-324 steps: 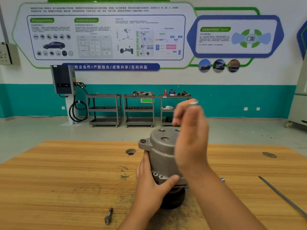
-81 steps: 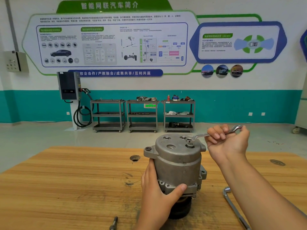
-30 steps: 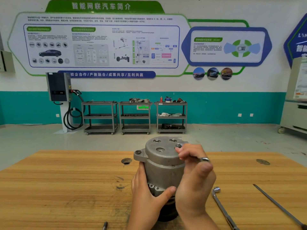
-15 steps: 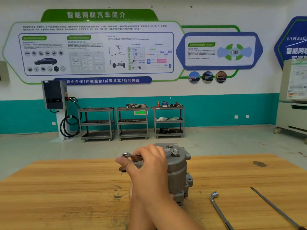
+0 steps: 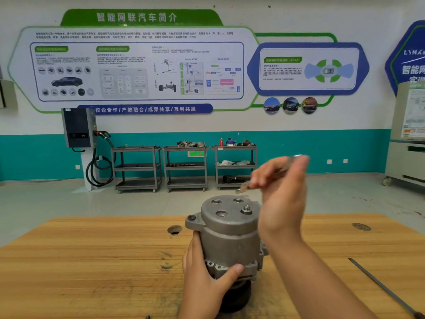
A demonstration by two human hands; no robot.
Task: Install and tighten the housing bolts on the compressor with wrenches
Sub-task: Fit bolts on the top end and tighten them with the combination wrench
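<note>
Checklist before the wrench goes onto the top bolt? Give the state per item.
1. Compressor steadied: ok. The left hand grips its lower body, and it stands upright on the table.
2. Wrench in hand: ok. The right hand holds it.
3. Wrench on bolt: not ok. It is raised above the compressor, clear of the bolt.
4. Bolt tight: cannot tell.
5. Wrench end matches bolt head: cannot tell, blurred.

left hand: low, thumb and fingers wrapped in grip | right hand: raised, fingers pinched, blurred
</note>
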